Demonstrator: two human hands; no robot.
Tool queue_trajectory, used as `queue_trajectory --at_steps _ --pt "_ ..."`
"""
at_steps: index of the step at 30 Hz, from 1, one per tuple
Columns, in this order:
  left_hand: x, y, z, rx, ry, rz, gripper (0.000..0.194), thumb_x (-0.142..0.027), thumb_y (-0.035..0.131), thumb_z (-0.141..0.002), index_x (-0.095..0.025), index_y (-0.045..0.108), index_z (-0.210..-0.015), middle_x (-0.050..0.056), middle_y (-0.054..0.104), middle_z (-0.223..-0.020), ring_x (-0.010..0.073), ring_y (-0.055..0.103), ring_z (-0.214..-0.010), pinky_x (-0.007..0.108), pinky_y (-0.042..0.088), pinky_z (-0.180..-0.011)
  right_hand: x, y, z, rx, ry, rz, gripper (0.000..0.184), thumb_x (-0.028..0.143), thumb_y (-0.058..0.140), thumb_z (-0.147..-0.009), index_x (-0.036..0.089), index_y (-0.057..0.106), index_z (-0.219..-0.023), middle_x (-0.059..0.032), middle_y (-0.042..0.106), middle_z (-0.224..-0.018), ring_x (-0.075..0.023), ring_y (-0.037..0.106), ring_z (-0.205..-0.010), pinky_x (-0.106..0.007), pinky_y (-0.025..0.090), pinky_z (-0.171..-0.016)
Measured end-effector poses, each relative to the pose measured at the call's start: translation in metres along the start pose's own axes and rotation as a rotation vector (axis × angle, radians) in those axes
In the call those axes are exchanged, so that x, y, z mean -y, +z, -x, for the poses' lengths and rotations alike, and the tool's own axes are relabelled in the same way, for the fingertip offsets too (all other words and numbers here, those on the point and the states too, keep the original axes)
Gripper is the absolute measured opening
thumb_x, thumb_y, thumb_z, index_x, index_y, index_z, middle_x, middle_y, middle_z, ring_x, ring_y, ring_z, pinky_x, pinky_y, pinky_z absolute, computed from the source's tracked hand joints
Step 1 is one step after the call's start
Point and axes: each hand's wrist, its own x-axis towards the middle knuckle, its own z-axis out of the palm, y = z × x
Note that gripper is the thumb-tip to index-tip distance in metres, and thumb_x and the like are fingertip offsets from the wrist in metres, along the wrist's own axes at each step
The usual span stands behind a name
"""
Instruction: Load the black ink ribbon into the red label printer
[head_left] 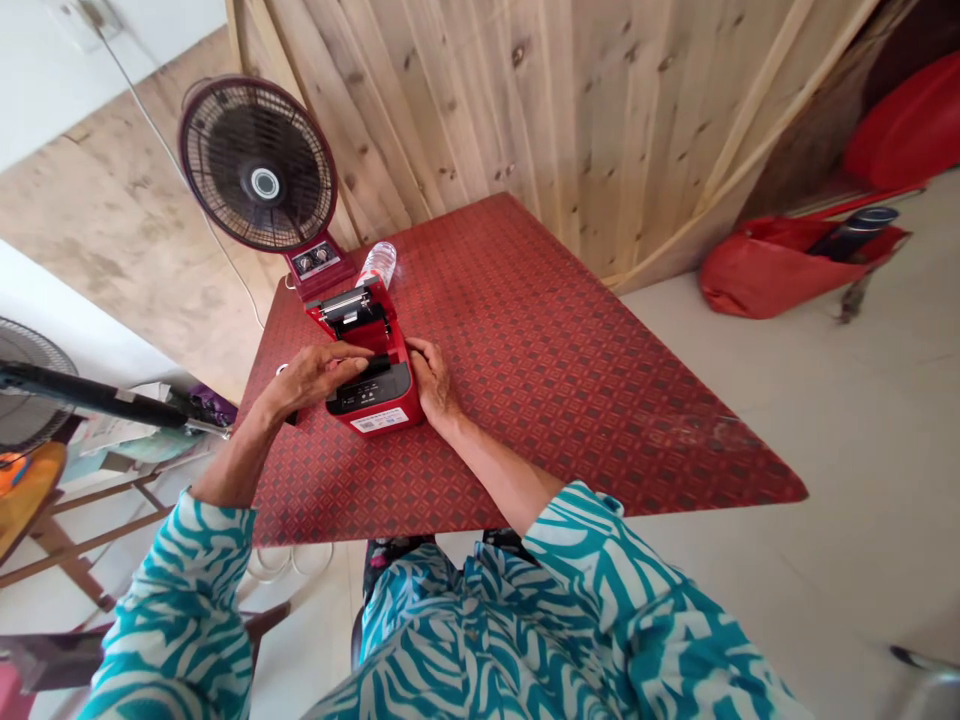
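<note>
A red and black label printer (382,420) stands on the table with its lid (356,308) raised and tilted back. A white sticker with a square code is on its front, below a black panel of small buttons. My left hand (319,378) reaches over the open bay from the left, its fingertips close together at the bay's front edge beside a black part. What they hold there, if anything, is hidden. Against the printer's right side, my right hand (433,382) is pressed with fingers curved round the casing.
Behind the printer stand a clear plastic bottle (379,262) and a dark red fan (259,165). The table (555,370) has a red patterned cover and meets a wooden panel wall (525,110). A red bag (772,270) holding a dark flask lies at right; a wooden chair stands left.
</note>
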Motion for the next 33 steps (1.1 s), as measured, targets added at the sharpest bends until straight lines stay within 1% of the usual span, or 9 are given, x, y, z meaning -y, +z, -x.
queue_trajectory --at_steps 4,9,12,16,20,23,27,30,33 --pt "-0.004 0.007 0.017 0.046 0.044 0.058 0.053 -0.054 0.051 -0.094 -0.019 0.074 -0.127 0.01 0.077 -0.119 0.0252 0.073 -0.102 0.033 0.056 -0.093 -0.001 -0.002 0.0 -0.003 -0.019 0.013 0.03 0.038 0.048 -0.09 0.027 0.07 -0.108 -0.0044 0.071 -0.115 -0.0221 0.061 -0.116 -0.044 0.047 -0.111" --pt "0.005 0.018 0.011 0.014 -0.039 0.225 0.052 -0.055 0.058 -0.089 -0.018 0.076 -0.121 0.007 0.08 -0.109 0.0228 0.074 -0.091 0.032 0.058 -0.085 -0.002 -0.002 -0.001 0.003 -0.014 0.034 0.031 0.038 0.048 -0.09 0.027 0.07 -0.109 -0.0053 0.07 -0.117 -0.023 0.061 -0.118 -0.046 0.046 -0.112" --pt "0.012 0.015 0.009 0.005 -0.068 0.264 0.054 -0.058 0.059 -0.087 -0.018 0.076 -0.12 0.007 0.08 -0.107 0.0228 0.074 -0.092 0.031 0.057 -0.082 -0.001 -0.002 -0.001 -0.002 -0.006 0.032 0.032 0.038 0.047 -0.089 0.026 0.07 -0.109 -0.0061 0.07 -0.116 -0.0228 0.061 -0.118 -0.045 0.046 -0.112" --pt "0.015 0.001 0.009 0.037 0.009 0.041 0.045 -0.051 0.051 -0.094 -0.021 0.077 -0.116 0.008 0.079 -0.113 0.0232 0.072 -0.1 0.034 0.054 -0.09 0.0 -0.002 -0.001 -0.004 0.002 0.026 0.032 0.037 0.048 -0.089 0.026 0.07 -0.108 -0.0057 0.07 -0.116 -0.0219 0.06 -0.117 -0.044 0.046 -0.112" --pt "0.008 -0.012 0.007 0.12 0.145 -0.277 0.041 -0.04 0.044 -0.099 -0.023 0.076 -0.117 0.009 0.077 -0.121 0.0262 0.068 -0.112 0.046 0.041 -0.109 0.0 -0.002 0.0 0.003 0.006 0.024 0.03 0.037 0.048 -0.089 0.028 0.069 -0.108 -0.0042 0.07 -0.117 -0.0215 0.06 -0.117 -0.044 0.045 -0.112" --pt "0.001 -0.014 0.003 0.177 0.196 -0.344 0.044 -0.04 0.039 -0.102 -0.024 0.075 -0.12 0.008 0.077 -0.121 0.026 0.067 -0.115 0.048 0.035 -0.113 0.0 -0.003 0.0 -0.002 0.008 0.024 0.029 0.036 0.048 -0.089 0.028 0.069 -0.108 -0.0034 0.07 -0.116 -0.0212 0.06 -0.118 -0.044 0.045 -0.113" --pt "0.0 -0.009 0.003 0.199 0.176 -0.191 0.046 -0.046 0.044 -0.099 -0.021 0.073 -0.125 0.01 0.077 -0.12 0.0251 0.069 -0.11 0.042 0.044 -0.108 0.001 -0.002 0.0 0.0 0.003 0.026 0.029 0.036 0.048 -0.089 0.028 0.069 -0.108 -0.0044 0.07 -0.116 -0.0213 0.06 -0.117 -0.044 0.045 -0.112" --pt "0.005 -0.002 0.006 0.165 0.038 0.051 0.053 -0.051 0.049 -0.096 -0.018 0.069 -0.132 0.009 0.077 -0.118 0.0228 0.071 -0.1 0.033 0.055 -0.091 0.001 -0.002 0.0 -0.008 -0.001 0.025 0.03 0.036 0.048 -0.089 0.027 0.069 -0.108 -0.0046 0.07 -0.116 -0.0218 0.06 -0.117 -0.045 0.045 -0.112" --pt "0.009 0.002 0.006 0.152 -0.063 0.203 0.059 -0.058 0.058 -0.09 -0.017 0.069 -0.132 0.009 0.077 -0.116 0.0227 0.071 -0.097 0.032 0.058 -0.084 0.001 -0.001 0.0 -0.022 0.001 0.015 0.031 0.037 0.048 -0.088 0.026 0.069 -0.107 -0.0055 0.07 -0.115 -0.0222 0.061 -0.116 -0.045 0.046 -0.111"
